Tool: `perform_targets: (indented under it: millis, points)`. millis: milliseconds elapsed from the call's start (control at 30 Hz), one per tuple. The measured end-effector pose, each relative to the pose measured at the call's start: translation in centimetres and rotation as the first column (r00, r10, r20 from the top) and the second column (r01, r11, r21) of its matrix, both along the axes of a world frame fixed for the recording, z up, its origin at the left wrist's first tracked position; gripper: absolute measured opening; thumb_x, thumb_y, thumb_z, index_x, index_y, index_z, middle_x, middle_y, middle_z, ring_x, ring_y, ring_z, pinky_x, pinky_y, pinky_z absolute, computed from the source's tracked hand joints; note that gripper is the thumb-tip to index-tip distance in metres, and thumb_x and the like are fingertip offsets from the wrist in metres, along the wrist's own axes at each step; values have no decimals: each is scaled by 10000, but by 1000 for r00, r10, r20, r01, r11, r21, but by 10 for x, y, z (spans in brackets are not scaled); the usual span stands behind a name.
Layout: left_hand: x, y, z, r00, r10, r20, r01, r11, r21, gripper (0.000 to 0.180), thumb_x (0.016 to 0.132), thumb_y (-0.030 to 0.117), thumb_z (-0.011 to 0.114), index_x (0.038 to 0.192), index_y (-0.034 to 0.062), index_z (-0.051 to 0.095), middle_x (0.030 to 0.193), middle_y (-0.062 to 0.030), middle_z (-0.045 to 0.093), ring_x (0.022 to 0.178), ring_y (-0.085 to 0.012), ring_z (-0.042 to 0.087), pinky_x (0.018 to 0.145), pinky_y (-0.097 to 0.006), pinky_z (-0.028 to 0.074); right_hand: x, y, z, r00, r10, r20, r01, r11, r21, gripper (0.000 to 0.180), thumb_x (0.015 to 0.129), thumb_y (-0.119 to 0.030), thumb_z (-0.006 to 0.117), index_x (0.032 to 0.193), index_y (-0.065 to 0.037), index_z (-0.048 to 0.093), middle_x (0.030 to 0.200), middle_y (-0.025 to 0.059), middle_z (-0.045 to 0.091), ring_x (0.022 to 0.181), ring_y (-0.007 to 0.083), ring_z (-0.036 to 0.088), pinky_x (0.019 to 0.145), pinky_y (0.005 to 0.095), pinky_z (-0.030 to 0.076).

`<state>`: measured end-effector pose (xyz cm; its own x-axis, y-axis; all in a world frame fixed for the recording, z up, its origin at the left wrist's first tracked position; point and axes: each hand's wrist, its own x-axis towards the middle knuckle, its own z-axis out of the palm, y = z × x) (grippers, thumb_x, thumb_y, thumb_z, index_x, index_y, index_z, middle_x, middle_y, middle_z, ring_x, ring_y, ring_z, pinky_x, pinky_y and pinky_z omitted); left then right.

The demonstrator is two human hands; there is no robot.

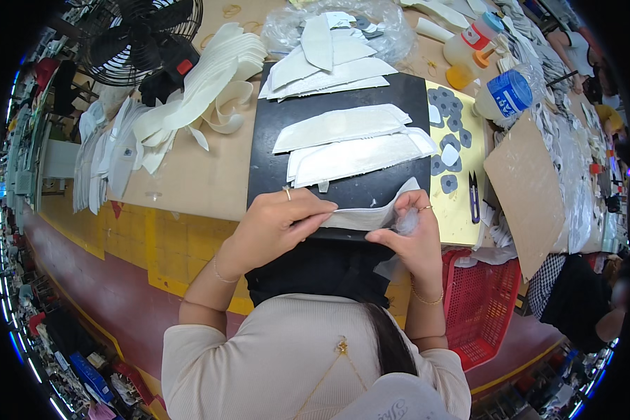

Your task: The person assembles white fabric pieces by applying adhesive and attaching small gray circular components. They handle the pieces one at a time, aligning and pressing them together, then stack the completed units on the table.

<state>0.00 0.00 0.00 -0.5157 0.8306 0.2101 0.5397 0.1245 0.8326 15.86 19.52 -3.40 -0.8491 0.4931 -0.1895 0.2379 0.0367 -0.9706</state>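
I see left hand (287,217) pinching white strip (360,218) | right hand (418,232) half-curled at right end, hold unclear | lengthwise along black board's (267,171) near edge

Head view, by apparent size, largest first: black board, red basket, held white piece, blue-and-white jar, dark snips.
1. black board
2. red basket
3. held white piece and blue-and-white jar: too close to rank, as the piece is partly covered
4. dark snips
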Motion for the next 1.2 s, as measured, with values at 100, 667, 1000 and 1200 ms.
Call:
perform_targets:
  millis: [100,667,1000,1200]
  points:
    - [-3,0,4,1000,-14,-12,14,1000,9,142,813,-8,716,949,13,753,836,-93,723,708,-182,661,639,-263,489,1,7,7,993,-46,106,38,997,74,427,712,-124,882,700,-93,457,791,18,513,705,95,476,665,225,432]
    - [-149,49,-1,842,303,446,-371,926,71,302,882,186,730,1053,-61,698,869,-109,679,728,-133,656,628,-255,569,91,86,44,598,-634,-490,415,768,-487,214,853,29,551,1024,-63,460,1059,153,577,883,206,639,692,278,614]
    - [-87,21,-52,909,293,-295,-375,884,-280,502,768,287,817,1155,18,644,978,-124,586,944,-257,593,808,-358,482,16,36,23,809,-342,-478,158,910,-382,210,893,-25,654,978,-66,467,912,122,579,694,156,578,630,280,527]
    - [-88,21,-61,942,313,-123,-335,905,-262,419,705,202,828,1035,46,624,954,-126,575,940,-295,562,833,-370,447,-9,9,22,909,-158,-385,23,943,-333,175,884,-5,674,956,-65,526,908,86,621,722,116,600,636,242,503]
